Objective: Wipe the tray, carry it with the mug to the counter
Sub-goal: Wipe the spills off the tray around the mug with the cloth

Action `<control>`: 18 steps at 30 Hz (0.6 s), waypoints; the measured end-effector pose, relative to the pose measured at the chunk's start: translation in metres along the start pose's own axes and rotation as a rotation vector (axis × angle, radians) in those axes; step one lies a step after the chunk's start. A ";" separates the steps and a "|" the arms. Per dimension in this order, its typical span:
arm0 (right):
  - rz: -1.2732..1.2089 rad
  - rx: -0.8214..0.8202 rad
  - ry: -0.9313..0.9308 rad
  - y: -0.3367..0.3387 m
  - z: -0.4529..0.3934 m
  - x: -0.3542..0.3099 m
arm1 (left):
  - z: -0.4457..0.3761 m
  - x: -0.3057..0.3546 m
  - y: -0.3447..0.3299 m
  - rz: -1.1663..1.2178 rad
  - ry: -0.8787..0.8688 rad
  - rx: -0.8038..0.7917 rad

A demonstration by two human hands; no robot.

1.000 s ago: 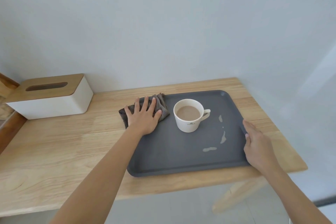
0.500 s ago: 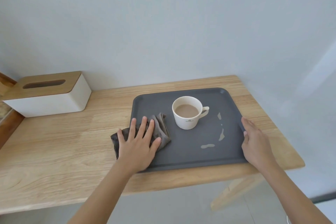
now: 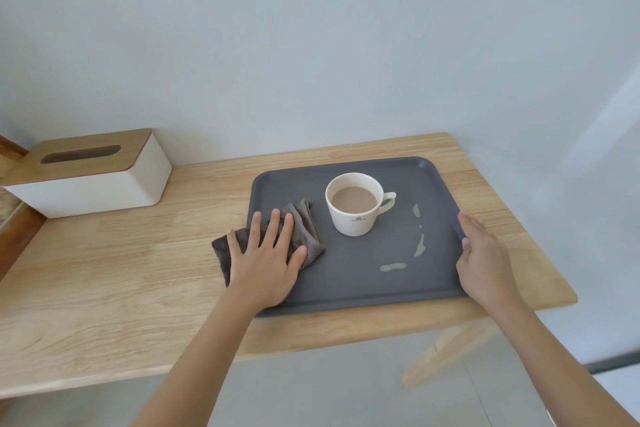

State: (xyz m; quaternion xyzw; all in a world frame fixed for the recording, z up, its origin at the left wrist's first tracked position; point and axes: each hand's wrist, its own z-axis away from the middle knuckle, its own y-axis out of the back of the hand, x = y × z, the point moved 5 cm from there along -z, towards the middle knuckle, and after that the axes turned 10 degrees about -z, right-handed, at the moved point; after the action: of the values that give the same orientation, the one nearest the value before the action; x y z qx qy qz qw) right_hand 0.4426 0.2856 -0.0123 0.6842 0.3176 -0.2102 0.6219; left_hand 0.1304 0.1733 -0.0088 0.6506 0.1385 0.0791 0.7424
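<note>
A dark grey tray (image 3: 363,288) lies on the wooden table at the right. On it stands a white mug (image 3: 355,206) of milky coffee, handle pointing right. Pale spilled streaks (image 3: 419,246) mark the tray right of the mug. My left hand (image 3: 266,260) lies flat, fingers spread, pressing a folded grey cloth (image 3: 304,236) onto the tray's left edge; the cloth hangs partly over onto the table. My right hand (image 3: 485,260) rests against the tray's right rim, fingers straight.
A white tissue box with a wooden lid (image 3: 86,173) stands at the back left of the table (image 3: 121,270). A pale wall rises close behind, and the table's front edge and right end are near the tray.
My left hand slid the cloth from the tray's far left corner toward me along the left edge, then a little back up. The right hand stayed on the rim.
</note>
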 end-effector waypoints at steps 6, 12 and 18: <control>0.003 -0.012 -0.004 -0.001 0.000 0.001 | 0.059 0.007 -0.003 0.041 -0.069 -0.046; -0.009 -0.032 -0.015 -0.002 0.001 0.001 | 0.069 0.032 0.005 0.124 -0.235 -0.107; -0.015 -0.049 -0.025 -0.001 0.003 0.000 | 0.078 0.101 0.012 0.144 -0.292 -0.064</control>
State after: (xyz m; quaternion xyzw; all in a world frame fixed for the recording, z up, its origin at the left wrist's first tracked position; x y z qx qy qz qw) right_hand 0.4417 0.2829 -0.0134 0.6637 0.3197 -0.2156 0.6410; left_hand 0.2505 0.1317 0.0018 0.6393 -0.0204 0.0410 0.7676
